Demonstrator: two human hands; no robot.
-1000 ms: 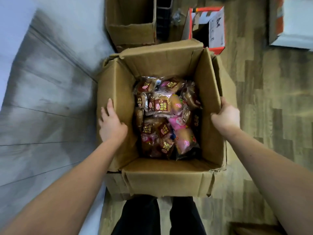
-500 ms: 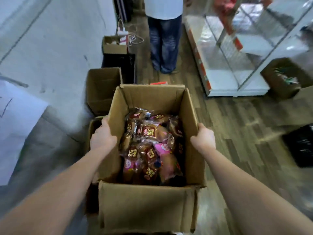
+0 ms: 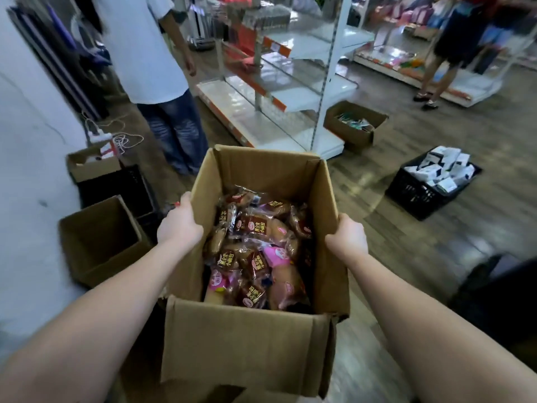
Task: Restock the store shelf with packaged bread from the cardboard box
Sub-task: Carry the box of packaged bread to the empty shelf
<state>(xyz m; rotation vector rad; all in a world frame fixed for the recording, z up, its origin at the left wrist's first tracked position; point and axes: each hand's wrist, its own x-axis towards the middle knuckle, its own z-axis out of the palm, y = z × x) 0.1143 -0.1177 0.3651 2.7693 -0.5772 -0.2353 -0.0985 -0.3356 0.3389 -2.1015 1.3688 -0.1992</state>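
An open cardboard box (image 3: 247, 341) is held up in front of me, with several packaged breads (image 3: 257, 251) in brown and pink wrappers piled inside. My left hand (image 3: 178, 225) grips the box's left wall, fingers curled down its outside. My right hand (image 3: 347, 237) grips the right wall the same way. A white store shelf (image 3: 290, 91) with orange price strips stands ahead, its tiers mostly bare.
A person in a white shirt and jeans (image 3: 157, 82) stands ahead on the left. Empty cardboard boxes (image 3: 98, 242) sit at the left by the wall. A box of goods (image 3: 354, 123), a black crate (image 3: 433, 181) and another person (image 3: 453, 48) are at the right.
The box has come up off the floor in both hands. My view has risen from straight down to forward, so the shelf and people now show.
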